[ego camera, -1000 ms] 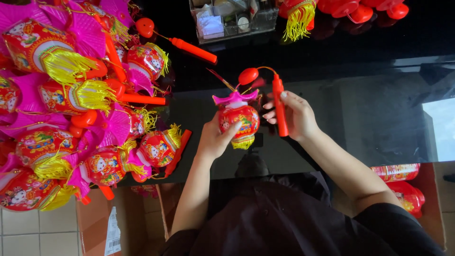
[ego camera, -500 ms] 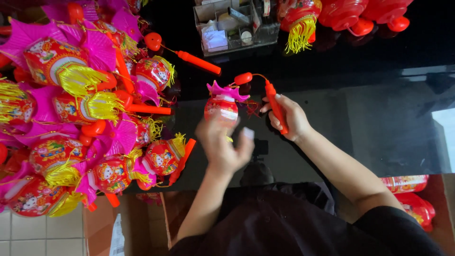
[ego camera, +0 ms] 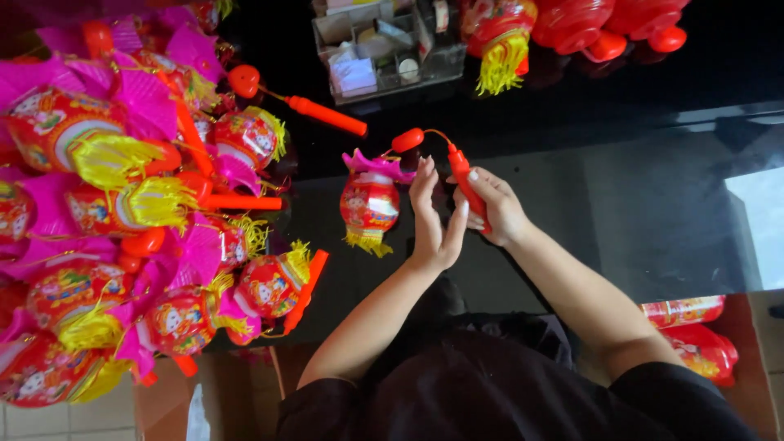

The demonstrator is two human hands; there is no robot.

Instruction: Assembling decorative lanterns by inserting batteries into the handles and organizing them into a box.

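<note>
Dark, glossy tabletop [ego camera: 653, 188] fills the view, reflecting the window light at its right edge; on it, just in front of the person, a small red paper lantern [ego camera: 369, 204] with a pink frill on top and a yellow tassel below hangs by a thin wire from a red plastic stick handle [ego camera: 467, 184]; the right hand [ego camera: 494, 208] has its fingers clamped round that handle, tilted so the bulb end points up and left; the left hand [ego camera: 437, 220] stands upright just beside the lantern's right side, palm turned toward the other hand, fingers straight and close together, holding nothing. A second ago the left hand cupped the lantern's body from below; half a second ago it had let go and dropped back toward the person, blurred in motion; now it has come up again next to the handle, while the lantern has drifted left and dangles free, so the lantern's weight rests on the wire and stick alone. To the left lies a large heap of finished lanterns [ego camera: 122, 220], red and pink with yellow tassels and red sticks; a clear plastic organiser box [ego camera: 384, 45] sits at the far edge, with more red lanterns [ego camera: 572, 28] beside it.
</note>
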